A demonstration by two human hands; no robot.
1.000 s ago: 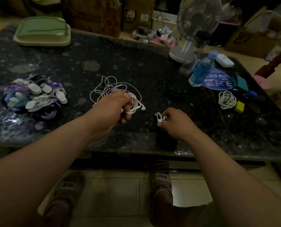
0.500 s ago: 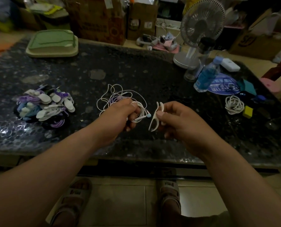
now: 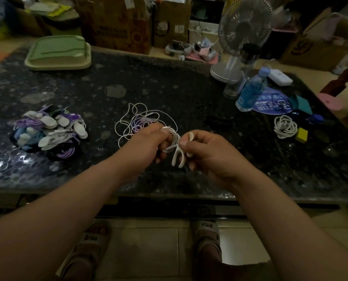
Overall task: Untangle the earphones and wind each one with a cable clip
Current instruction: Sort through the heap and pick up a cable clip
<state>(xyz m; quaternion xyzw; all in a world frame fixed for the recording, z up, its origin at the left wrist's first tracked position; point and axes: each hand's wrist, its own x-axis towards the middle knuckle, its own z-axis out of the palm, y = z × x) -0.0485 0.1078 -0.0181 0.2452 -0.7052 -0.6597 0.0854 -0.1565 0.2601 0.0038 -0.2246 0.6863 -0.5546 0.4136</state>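
Left hand (image 3: 146,142): fingers curled round a small coil of white earphone cord (image 3: 172,136), held above the near part of the dark stone table (image 3: 169,88)
Right hand (image 3: 211,153): thumb and fingers pinching a white forked cable clip (image 3: 178,158), prongs pointing down, its stem touching the coil
On the table, just behind the left hand: loose tangle of white and purple earphones (image 3: 140,118)
Well to the left: pile of wound, clipped earphones (image 3: 49,132)
Right side: coiled white cable (image 3: 285,126), blue bottle (image 3: 252,92), fan (image 3: 244,29)
Far left corner: green tray (image 3: 58,52)
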